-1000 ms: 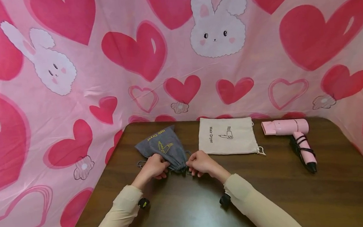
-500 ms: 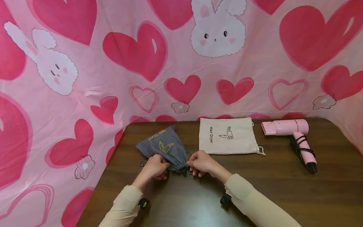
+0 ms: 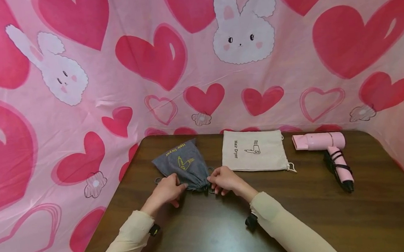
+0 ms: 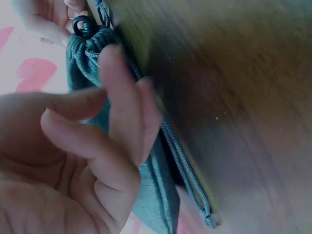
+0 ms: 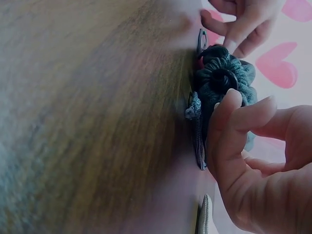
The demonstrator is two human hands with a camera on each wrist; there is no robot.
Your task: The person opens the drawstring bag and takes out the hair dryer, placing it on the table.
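A grey drawstring bag [image 3: 185, 163] with yellow "Hair Dryer" print lies at the table's back left, its gathered mouth toward me. A black ring [image 5: 225, 80] shows at that mouth, and cord loops stick out at both sides. My left hand [image 3: 166, 191] is at the bag's left front, its fingers loosely bent with nothing seen between them in the left wrist view. Beside the mouth's right edge is my right hand [image 3: 226, 181]. Its bent fingertips are at the cloth, and a knotted cord end [image 5: 193, 108] hangs free of them.
A flat cream drawstring bag [image 3: 254, 150] with black hair dryer print lies at the back middle. To its right is a pink hair dryer [image 3: 322, 141], its black cord wound on the handle. A pink heart-print cloth [image 3: 197, 74] rises behind the table.
My left hand has drawn back a little from the bag's mouth, to the left and toward me, its fingers loosening. The right hand and the bag have hardly moved.
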